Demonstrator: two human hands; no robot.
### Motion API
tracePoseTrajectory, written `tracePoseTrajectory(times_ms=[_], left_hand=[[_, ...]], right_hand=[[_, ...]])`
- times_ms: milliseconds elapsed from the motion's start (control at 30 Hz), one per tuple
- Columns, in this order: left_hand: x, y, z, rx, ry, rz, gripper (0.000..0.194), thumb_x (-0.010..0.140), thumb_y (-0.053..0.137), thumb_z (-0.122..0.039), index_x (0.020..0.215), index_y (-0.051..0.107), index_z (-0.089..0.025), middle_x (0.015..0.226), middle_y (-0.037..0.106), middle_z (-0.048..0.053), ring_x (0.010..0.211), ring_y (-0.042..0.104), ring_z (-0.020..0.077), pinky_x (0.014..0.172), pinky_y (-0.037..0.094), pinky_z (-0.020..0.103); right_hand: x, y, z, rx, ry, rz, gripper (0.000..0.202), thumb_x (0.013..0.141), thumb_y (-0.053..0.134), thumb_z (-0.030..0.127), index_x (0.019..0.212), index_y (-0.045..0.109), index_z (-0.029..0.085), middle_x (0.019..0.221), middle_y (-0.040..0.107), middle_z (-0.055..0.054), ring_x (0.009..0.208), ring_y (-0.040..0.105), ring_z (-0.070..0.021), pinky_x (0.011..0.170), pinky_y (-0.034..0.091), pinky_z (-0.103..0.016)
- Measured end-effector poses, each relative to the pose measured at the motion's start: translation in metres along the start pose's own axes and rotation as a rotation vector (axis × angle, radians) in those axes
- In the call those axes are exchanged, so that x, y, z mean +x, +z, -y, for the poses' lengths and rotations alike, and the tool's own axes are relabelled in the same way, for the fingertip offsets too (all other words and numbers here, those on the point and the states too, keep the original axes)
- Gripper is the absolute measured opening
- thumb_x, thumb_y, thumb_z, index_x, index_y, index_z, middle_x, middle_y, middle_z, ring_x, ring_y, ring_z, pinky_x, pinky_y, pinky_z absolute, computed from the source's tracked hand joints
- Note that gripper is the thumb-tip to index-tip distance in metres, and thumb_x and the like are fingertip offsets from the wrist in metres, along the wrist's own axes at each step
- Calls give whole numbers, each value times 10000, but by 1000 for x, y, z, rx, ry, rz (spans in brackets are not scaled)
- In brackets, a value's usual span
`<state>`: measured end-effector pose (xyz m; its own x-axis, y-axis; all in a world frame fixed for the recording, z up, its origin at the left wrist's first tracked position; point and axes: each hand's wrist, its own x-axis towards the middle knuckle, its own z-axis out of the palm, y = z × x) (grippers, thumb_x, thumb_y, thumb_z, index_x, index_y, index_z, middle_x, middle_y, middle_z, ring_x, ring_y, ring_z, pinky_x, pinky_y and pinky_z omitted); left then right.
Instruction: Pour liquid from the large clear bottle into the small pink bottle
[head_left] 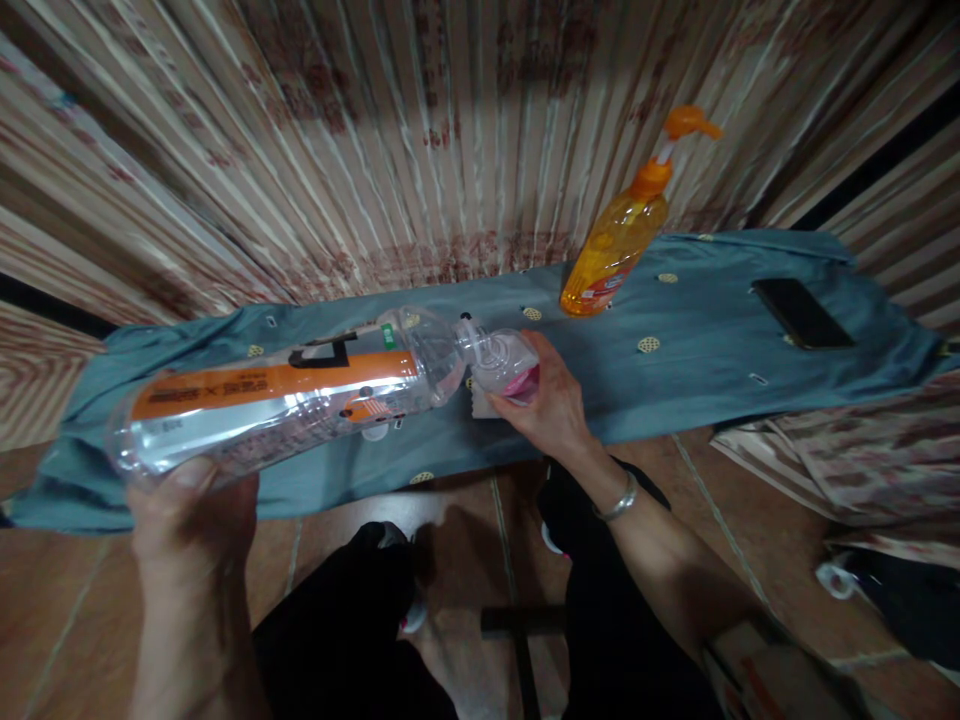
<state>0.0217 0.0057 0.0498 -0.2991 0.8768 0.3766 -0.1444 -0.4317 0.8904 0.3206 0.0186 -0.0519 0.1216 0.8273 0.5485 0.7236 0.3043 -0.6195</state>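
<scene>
A large clear plastic bottle with an orange and silver label (277,400) lies tilted in the air, its neck pointing right. My left hand (193,505) is closed round its base. Fingers wrapped, my right hand (546,400) holds a small clear cup-like container with a pink part (510,370), right at the bottle's mouth. Behind them to the right stands an orange pump bottle (619,240) on the blue-green cloth (450,450). A small pale piece with a jagged edge (486,405) shows beneath the container. What the bottle holds is hard to make out.
A dark phone (802,313) lies on the cloth at the right. A patterned curtain (450,150) hangs behind the narrow covered surface. Below are my legs, a black bar (523,622) and the tiled floor. Dark fabric (900,605) sits at the lower right.
</scene>
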Motion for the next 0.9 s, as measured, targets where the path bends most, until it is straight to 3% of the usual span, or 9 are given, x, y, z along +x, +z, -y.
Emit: tracePoseTrajectory(times_ms=[500,900], left_hand=[[2,1,1,10,8,18,719,553,834,-309,1243,639,-364,1195,717,17,1189,663,347,1081,521,561],[4,-4,4,-42,-4,7,849,480,913,-317,1280,635,-373,1222,711,3,1211,656,337,1126,487,553]], right_hand=[[1,-2,2,-15,3,-16,794,721,811,336,1401,433,175,1380,646,-190,1273,642,-356,1073,543,-578],[1,-1,0,11,14,4,796,744,800,386,1417,427,182,1398,629,-180,1289,628,-347,1090,526,-569]])
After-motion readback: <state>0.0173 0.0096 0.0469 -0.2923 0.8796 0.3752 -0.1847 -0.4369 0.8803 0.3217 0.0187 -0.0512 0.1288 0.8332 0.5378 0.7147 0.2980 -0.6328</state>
